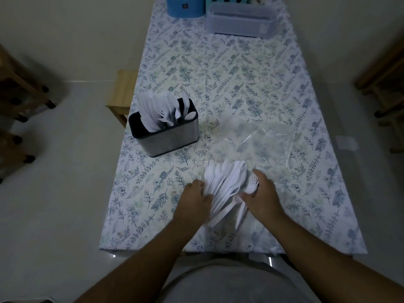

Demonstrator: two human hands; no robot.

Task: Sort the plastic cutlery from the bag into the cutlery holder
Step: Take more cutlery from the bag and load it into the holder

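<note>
Left hand: palm down on the table, fingers spread loosely against the left edge of the cutlery pile; it presses on the handles without closing round any piece.
Right hand: curled over the right side of the same pile, thumb and fingers pinching a white fork whose tines poke out just past the fingers.
Cutlery pile: white plastic spoons and forks fanned out between the two hands, bowls pointing away from the person, handles trailing back toward the wrists.
Plastic bag: clear, crumpled flat on the table just beyond the right hand, its near edge touching the far end of the pile.
Cutlery holder: dark, metal-sided box well ahead of the left hand and off to its left, standing upright and already stuffed with white cutlery in its compartments.
Table: covered with a leaf-print cloth, stretching away from both hands.
Blue container: far end of the table, well beyond the hands.
Grey box: beside the blue container, to its right.
</note>
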